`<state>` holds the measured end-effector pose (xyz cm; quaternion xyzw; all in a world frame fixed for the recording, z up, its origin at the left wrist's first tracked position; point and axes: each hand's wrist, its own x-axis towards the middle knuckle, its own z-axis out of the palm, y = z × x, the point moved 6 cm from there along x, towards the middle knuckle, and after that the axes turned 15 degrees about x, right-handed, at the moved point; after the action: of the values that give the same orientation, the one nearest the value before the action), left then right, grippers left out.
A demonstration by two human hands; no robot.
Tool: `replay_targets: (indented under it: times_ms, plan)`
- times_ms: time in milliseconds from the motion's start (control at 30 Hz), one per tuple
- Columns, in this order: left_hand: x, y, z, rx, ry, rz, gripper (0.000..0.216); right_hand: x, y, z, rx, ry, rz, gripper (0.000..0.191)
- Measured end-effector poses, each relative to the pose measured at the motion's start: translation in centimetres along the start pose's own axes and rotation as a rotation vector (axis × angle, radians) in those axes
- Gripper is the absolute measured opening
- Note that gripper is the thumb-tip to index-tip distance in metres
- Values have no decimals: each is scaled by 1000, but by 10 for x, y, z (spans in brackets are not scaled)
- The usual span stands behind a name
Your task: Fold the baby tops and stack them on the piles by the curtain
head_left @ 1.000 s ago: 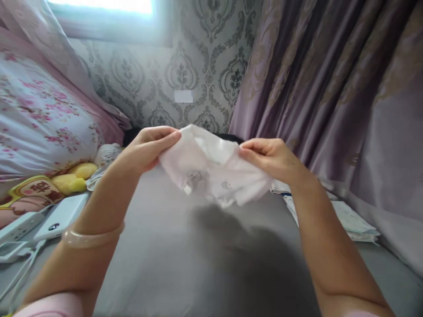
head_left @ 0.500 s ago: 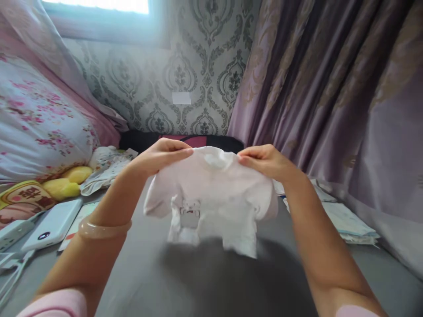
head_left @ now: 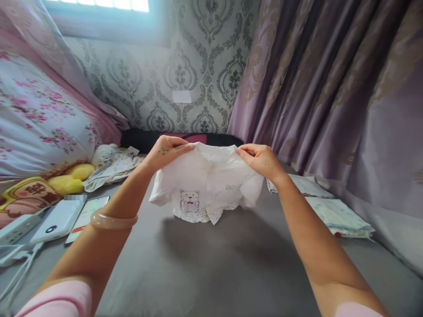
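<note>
Between my two hands hangs a small white baby shirt [head_left: 211, 180], spread out with its front toward me. A bear drawing shows on its lower left, and a small print sits on the right. My left hand [head_left: 168, 152] pinches the left shoulder near the collar. The right shoulder is pinched by my right hand [head_left: 259, 159]. The shirt's lower edge hangs over the grey bed sheet [head_left: 198, 273], with a shadow below it. A pale bangle [head_left: 114, 220] circles my left forearm.
On the left lie a phone [head_left: 87, 215], a white power bank [head_left: 59, 220], a power strip [head_left: 20, 229] with cables, yellow plush toys [head_left: 71, 178] and crumpled clothing [head_left: 114, 169]. Folded cloths [head_left: 340, 215] lie at right, beside the purple curtain [head_left: 317, 88]. A patterned wall stands behind.
The shirt's lower part has swung away from me and its front has smoothed, so the bear drawing is plain now. Both hands keep their pinch at the shoulders.
</note>
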<state>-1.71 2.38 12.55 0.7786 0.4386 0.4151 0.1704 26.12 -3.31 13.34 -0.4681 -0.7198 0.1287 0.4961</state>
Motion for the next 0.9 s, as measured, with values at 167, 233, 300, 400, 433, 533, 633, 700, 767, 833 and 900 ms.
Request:
replay_targets:
  times_ms: [167,233,300,400,433,533,633,700,767,833,900]
  plan:
    - [-18,17,-16,202,128,101,38,-19,-28,-5,-298,95,-98,32]
    - [-33,28,-27,286,156,125,36,-31,-41,-8,-349,99,-146,33]
    - [-52,41,-40,340,179,128,36,-45,-57,-15,-356,93,-191,36]
    - [-77,64,-64,384,222,135,36,-62,-83,-29,-291,89,-217,38]
    - [-83,72,-73,388,236,137,36,-65,-91,-34,-252,83,-206,39]
    - [-86,86,-94,376,201,63,39,-64,-104,-42,-95,12,-106,40]
    - [-70,70,-90,341,-14,-106,46,-52,-88,-30,42,-138,28,42]
    - [-59,39,-65,265,-247,-183,48,-44,-59,-9,70,-246,95,41]
    - [-51,-1,-29,200,-414,-191,47,-41,-18,18,51,-336,157,39]
    - [-47,-49,14,215,-506,-170,48,-44,30,48,-30,-400,232,37]
    - [-47,-94,59,281,-548,-149,50,-52,76,75,-184,-428,308,34]
